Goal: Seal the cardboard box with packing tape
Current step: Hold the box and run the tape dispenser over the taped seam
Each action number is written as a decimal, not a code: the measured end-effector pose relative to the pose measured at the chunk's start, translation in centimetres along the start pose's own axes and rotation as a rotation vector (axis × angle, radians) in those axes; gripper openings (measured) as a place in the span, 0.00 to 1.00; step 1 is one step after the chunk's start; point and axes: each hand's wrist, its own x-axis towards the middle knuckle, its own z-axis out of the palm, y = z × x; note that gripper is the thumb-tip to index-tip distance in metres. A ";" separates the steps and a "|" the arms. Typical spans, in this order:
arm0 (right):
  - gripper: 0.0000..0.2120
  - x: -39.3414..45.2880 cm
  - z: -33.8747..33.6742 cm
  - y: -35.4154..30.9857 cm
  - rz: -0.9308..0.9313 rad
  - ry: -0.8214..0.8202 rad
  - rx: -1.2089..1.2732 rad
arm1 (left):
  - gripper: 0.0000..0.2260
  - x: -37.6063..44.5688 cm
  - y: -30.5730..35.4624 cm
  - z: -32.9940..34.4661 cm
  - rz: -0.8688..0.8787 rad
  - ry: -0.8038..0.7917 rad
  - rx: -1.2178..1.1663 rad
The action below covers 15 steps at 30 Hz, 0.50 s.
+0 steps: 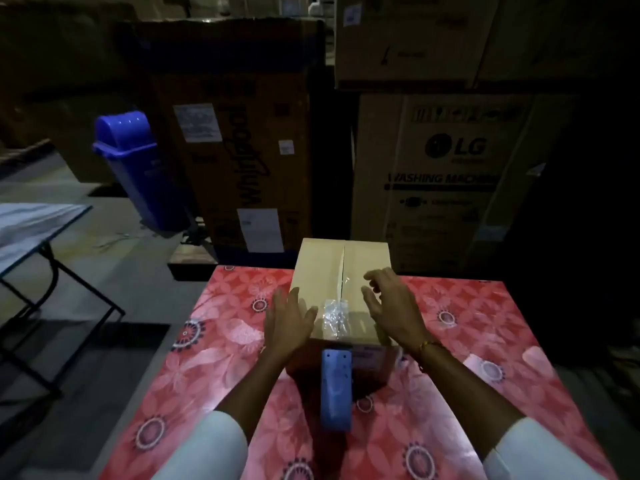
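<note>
A small brown cardboard box (320, 271) stands on a table with a red flowered cloth (221, 358), its two top flaps closed along a middle seam. A crinkled strip of clear tape (333, 315) lies over the near end of that seam. A blue tape dispenser (335, 389) leans against the box's near face, with no hand on it. My left hand (287, 322) hovers by the box's near left corner, fingers apart. My right hand (391, 303) floats over the right flap, fingers spread and slightly curled. Neither hand holds anything.
Tall cardboard cartons (443, 181) stand close behind the table. A blue swing-lid bin (138, 168) leans at the left of them. A folding table (31, 230) stands at the far left over grey floor. The room is dim.
</note>
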 end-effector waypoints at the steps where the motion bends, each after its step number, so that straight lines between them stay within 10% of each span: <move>1: 0.12 -0.5 0.5 0.5 0.017 -0.056 -0.012 | 0.30 0.0 -0.4 0.2 -0.019 -0.040 -0.050; 15: 0.12 -5.6 3.3 2.7 -0.040 -0.184 -0.125 | 0.30 -2.3 -2.2 1.6 -0.070 -0.084 -0.041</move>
